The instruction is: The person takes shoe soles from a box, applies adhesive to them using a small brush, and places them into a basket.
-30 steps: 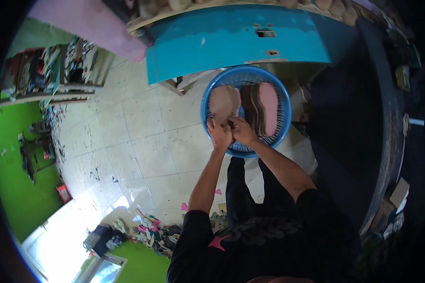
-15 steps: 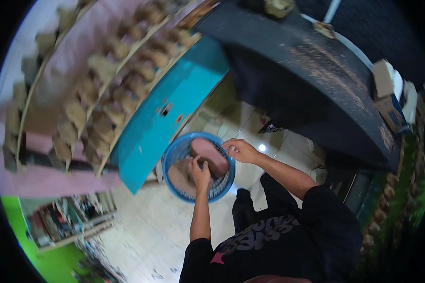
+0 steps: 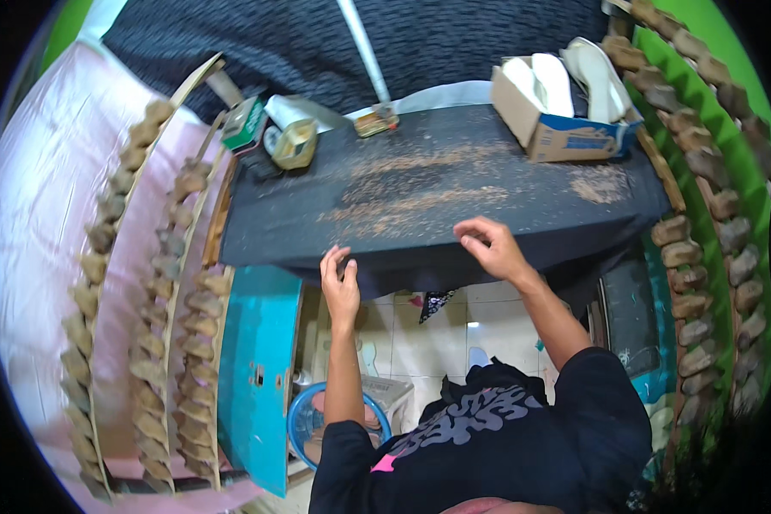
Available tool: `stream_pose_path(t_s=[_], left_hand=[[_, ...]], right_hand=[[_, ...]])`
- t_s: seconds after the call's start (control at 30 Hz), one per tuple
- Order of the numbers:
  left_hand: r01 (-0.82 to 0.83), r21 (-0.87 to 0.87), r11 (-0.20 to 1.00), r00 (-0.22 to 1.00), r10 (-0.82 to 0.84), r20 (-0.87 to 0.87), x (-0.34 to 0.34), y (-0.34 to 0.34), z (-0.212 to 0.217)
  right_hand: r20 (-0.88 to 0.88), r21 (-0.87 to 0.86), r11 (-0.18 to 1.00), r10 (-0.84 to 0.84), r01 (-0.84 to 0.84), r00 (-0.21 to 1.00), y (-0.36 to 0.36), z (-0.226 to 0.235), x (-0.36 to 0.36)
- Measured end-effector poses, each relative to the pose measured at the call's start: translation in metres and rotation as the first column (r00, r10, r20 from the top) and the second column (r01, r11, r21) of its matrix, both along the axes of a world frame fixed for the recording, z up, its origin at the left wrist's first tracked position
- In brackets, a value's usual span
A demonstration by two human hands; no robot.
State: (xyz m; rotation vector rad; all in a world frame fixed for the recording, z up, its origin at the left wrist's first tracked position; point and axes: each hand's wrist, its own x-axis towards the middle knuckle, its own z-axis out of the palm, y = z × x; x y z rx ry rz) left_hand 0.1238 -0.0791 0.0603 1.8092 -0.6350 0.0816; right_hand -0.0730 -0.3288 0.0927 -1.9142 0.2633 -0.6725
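Note:
Both hands hover by the near edge of a black cloth-covered table [image 3: 420, 227]. My left hand [image 3: 340, 287] is empty, its fingers loosely bent and apart, just in front of the hanging cloth. My right hand [image 3: 495, 248] also holds nothing; its thumb and fingers are spread above the table's front edge. Brown shavings [image 3: 437, 171] lie scattered over the tabletop. Below my left forearm stands a round blue basket [image 3: 293, 428]; pinkish-brown pieces show inside, partly hidden by the arm.
A cardboard box [image 3: 565, 141] of white shoe soles stands at the table's back right. A yellowish container [image 3: 295, 144] and a green box [image 3: 243, 122] sit back left. Racks of brown shoe lasts [image 3: 199, 325] flank both sides. A turquoise panel [image 3: 253, 368] stands left.
My view has swung from the basket up to the table. Both hands have left the basket and now hang at the table's front edge, with nothing in them.

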Motion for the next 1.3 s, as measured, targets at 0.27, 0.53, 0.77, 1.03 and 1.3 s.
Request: stream_pose_path(t_s=[0.27,0.53,0.77,1.03,1.3], left_hand=[[0.285,0.003,0.958,0.957,-0.285,0.047,-0.006,-0.171,0.037],[0.489,-0.065,0.870,0.871,-0.483,0.092,0.005,-0.281,0.051],[0.666,-0.122,0.736,0.746,-0.660,0.093,0.017,-0.373,0.073],[0.804,-0.146,0.577,0.594,-0.795,0.125,-0.001,-0.454,0.096],[0.819,-0.169,0.548,0.569,-0.814,0.116,-0.033,-0.519,0.098]], right_hand=[[0.128,-0.054,0.953,-0.289,0.298,0.949,-0.109,0.040,-0.071],[0.169,-0.117,0.866,-0.466,0.487,0.869,-0.166,0.042,-0.090],[0.134,-0.078,0.796,-0.588,0.600,0.798,-0.204,0.056,-0.083],[0.159,-0.169,0.696,-0.679,0.698,0.716,-0.244,0.073,-0.076],[0.201,-0.154,0.671,-0.697,0.725,0.688,-0.315,0.072,-0.094]])
